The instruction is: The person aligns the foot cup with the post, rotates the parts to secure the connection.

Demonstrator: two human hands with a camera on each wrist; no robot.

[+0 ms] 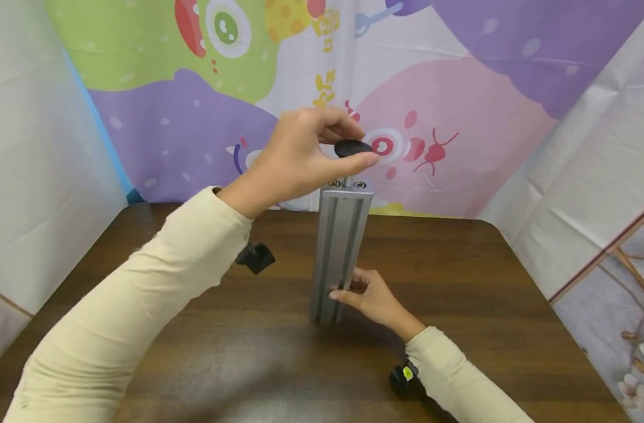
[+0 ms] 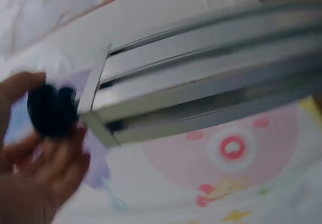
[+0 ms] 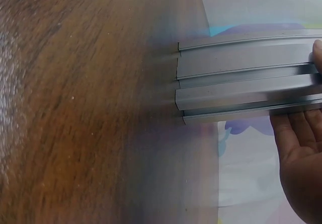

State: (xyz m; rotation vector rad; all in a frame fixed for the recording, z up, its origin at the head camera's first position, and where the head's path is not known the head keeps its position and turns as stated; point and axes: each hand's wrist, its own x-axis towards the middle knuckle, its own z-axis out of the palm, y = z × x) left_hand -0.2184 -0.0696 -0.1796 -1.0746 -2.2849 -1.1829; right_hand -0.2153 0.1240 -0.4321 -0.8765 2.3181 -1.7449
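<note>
A silver aluminium profile (image 1: 339,252) with long grooves stands upright on the wooden table (image 1: 237,352). Its top has a metal end plate (image 1: 347,192) with two visible bolts. A levelling foot, its round black pad (image 1: 352,148) uppermost, rises from that plate on a threaded stem. My left hand (image 1: 306,150) holds the pad's edge between thumb and fingers; the left wrist view shows the black foot (image 2: 50,110) blurred. Low on the profile, my right hand (image 1: 374,296) grips its sides, thumb in front. In the right wrist view, the profile's lower end (image 3: 201,93) meets the tabletop.
Behind the table hangs a cartoon-printed cloth (image 1: 216,117). White side panels (image 1: 20,147) flank it. Small black devices hang at the left wrist (image 1: 255,257) and right wrist (image 1: 402,380). The table's rounded far corner (image 1: 488,226) shows at right.
</note>
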